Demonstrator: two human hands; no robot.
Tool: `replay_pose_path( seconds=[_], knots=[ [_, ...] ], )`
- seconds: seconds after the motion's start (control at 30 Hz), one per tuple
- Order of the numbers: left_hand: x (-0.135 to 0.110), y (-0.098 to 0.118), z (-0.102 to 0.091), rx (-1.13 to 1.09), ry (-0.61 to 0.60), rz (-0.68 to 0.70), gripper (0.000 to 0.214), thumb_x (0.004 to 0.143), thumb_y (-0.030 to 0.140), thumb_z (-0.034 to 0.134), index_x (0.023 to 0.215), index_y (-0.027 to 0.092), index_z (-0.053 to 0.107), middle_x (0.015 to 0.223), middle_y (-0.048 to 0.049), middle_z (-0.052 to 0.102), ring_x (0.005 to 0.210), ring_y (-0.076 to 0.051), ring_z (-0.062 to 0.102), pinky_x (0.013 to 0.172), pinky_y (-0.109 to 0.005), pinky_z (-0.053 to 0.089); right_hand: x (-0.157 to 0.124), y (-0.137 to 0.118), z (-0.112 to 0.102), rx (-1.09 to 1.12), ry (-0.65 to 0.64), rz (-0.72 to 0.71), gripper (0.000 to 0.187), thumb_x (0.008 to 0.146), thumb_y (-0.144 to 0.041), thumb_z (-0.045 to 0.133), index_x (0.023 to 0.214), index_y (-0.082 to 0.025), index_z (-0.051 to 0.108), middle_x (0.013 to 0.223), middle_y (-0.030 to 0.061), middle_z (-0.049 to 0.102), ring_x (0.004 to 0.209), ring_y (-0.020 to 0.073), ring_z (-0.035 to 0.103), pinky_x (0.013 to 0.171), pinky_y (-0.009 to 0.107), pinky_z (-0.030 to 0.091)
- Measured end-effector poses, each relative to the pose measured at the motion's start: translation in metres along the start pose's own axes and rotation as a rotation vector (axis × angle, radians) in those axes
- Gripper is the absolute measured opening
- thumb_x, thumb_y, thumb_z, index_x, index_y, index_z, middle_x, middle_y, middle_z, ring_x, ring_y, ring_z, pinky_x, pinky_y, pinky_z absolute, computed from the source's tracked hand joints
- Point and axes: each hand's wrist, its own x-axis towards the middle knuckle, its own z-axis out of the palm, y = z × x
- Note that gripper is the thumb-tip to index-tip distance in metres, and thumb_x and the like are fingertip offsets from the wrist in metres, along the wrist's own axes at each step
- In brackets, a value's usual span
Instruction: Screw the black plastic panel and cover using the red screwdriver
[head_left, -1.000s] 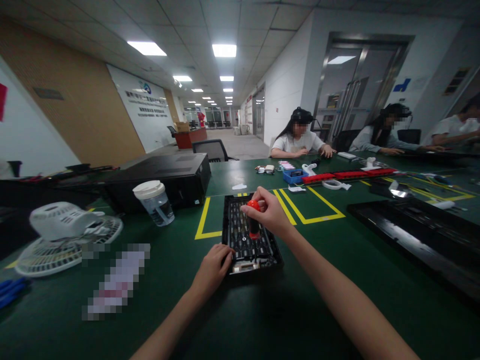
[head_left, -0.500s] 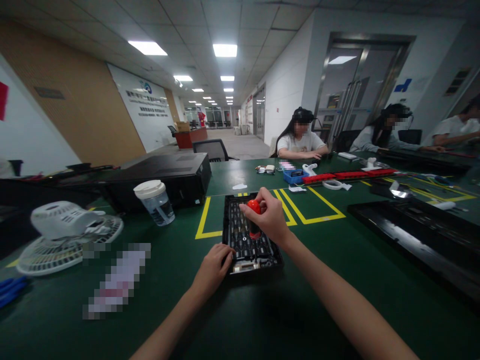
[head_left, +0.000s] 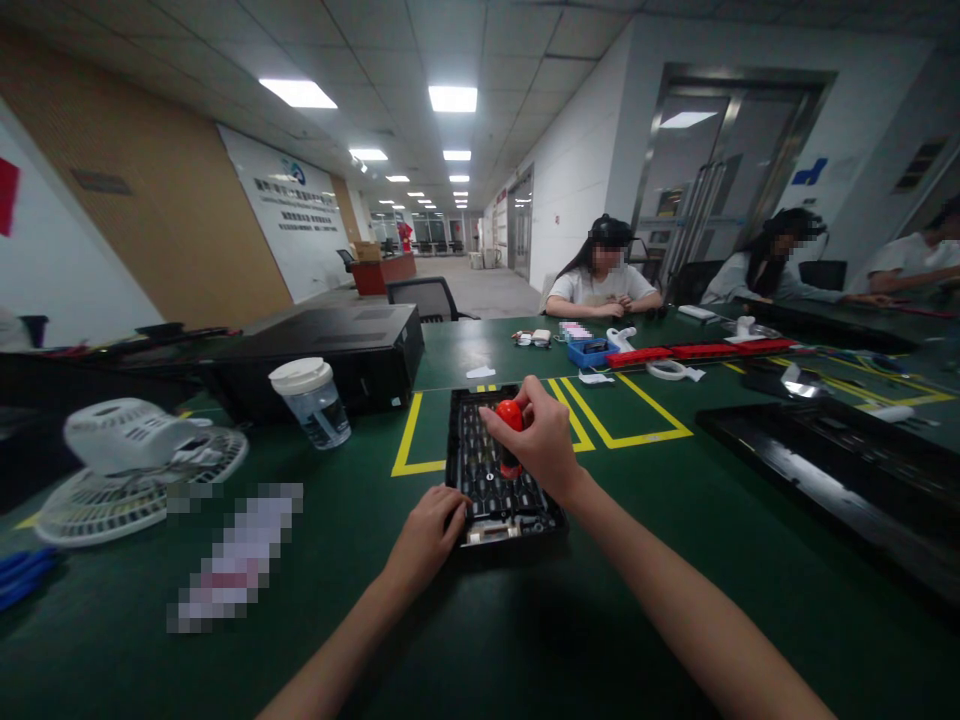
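Note:
A black rectangular plastic case lies on the green table before me, its inside full of small dark ribbed shapes in rows. Near its close end is a pale cylindrical part. My left hand grips the case's near left edge, thumb and fingers closed over the rim. Above the case, my right hand is closed around a screwdriver with a red and black handle, held upright. Its tip is too dark to make out, so contact with the case cannot be told.
A lidded clear cup, a white fan and a big black box stand left. On the right lies a long black panel. Farther back are a blue bin and red strips. Several people sit across the table.
My hands, the screwdriver and the case keep almost the same pose. Across the table, the nearest person's hands have come together. The view has shifted slightly.

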Motion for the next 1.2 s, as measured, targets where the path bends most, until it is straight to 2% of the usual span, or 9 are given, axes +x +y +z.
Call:
replay_pose_path(
  seconds=[0.23, 0.37, 0.83, 1.0, 1.2],
  knots=[
    [-0.0003, -0.0027, 0.0016, 0.012, -0.002, -0.001, 0.024, 0.089, 0.028, 0.039, 0.09, 0.022, 0.062, 0.095, -0.0042, 0.064, 0.096, -0.021, 0.055, 0.091, -0.04, 0.042, -0.0005, -0.0024, 0.0011, -0.056, 0.026, -0.011, 0.033, 0.075, -0.042, 0.057, 0.071, -0.021, 0.032, 0.057, -0.005, 0.036, 0.049, 0.0102, 0.034, 0.05, 0.023, 0.028],
    [-0.0002, -0.0012, 0.0011, 0.008, 0.0, -0.009, 0.024, 0.089, 0.029, 0.039, 0.088, 0.022, 0.062, 0.095, -0.0042, 0.064, 0.096, -0.021, 0.055, 0.088, -0.038, 0.044, -0.0007, -0.0025, 0.0014, -0.076, 0.019, -0.018, 0.031, 0.076, -0.04, 0.056, 0.072, -0.021, 0.032, 0.059, -0.0046, 0.035, 0.05, 0.0108, 0.035, 0.051, 0.023, 0.029],
    [0.0003, -0.0012, 0.0012, -0.014, 0.006, 0.006, 0.024, 0.089, 0.026, 0.038, 0.087, 0.022, 0.061, 0.093, -0.0044, 0.063, 0.093, -0.02, 0.055, 0.086, -0.037, 0.045, -0.0008, 0.003, 0.0058, -0.125, 0.041, 0.004, 0.028, 0.076, -0.043, 0.055, 0.077, -0.02, 0.038, 0.063, -0.002, 0.045, 0.054, 0.0139, 0.045, 0.055, 0.025, 0.033],
    [0.0002, -0.0013, 0.001, -0.016, 0.009, 0.006, 0.022, 0.088, 0.026, 0.039, 0.087, 0.022, 0.061, 0.093, -0.004, 0.063, 0.092, -0.019, 0.055, 0.084, -0.035, 0.045, 0.0, 0.004, 0.0044, -0.03, -0.06, 0.008, 0.023, 0.08, -0.038, 0.053, 0.088, -0.02, 0.039, 0.068, -0.0003, 0.055, 0.059, 0.0158, 0.054, 0.061, 0.025, 0.038],
    [0.0001, -0.0017, 0.0015, -0.007, 0.012, 0.011, 0.023, 0.089, 0.026, 0.039, 0.087, 0.022, 0.061, 0.092, -0.0041, 0.063, 0.092, -0.02, 0.055, 0.085, -0.035, 0.045, 0.0038, 0.0056, -0.0015, -0.048, -0.212, -0.058, 0.021, 0.085, -0.041, 0.045, 0.085, -0.021, 0.05, 0.063, -0.0022, 0.05, 0.056, 0.0129, 0.05, 0.058, 0.023, 0.034]
  ],
)
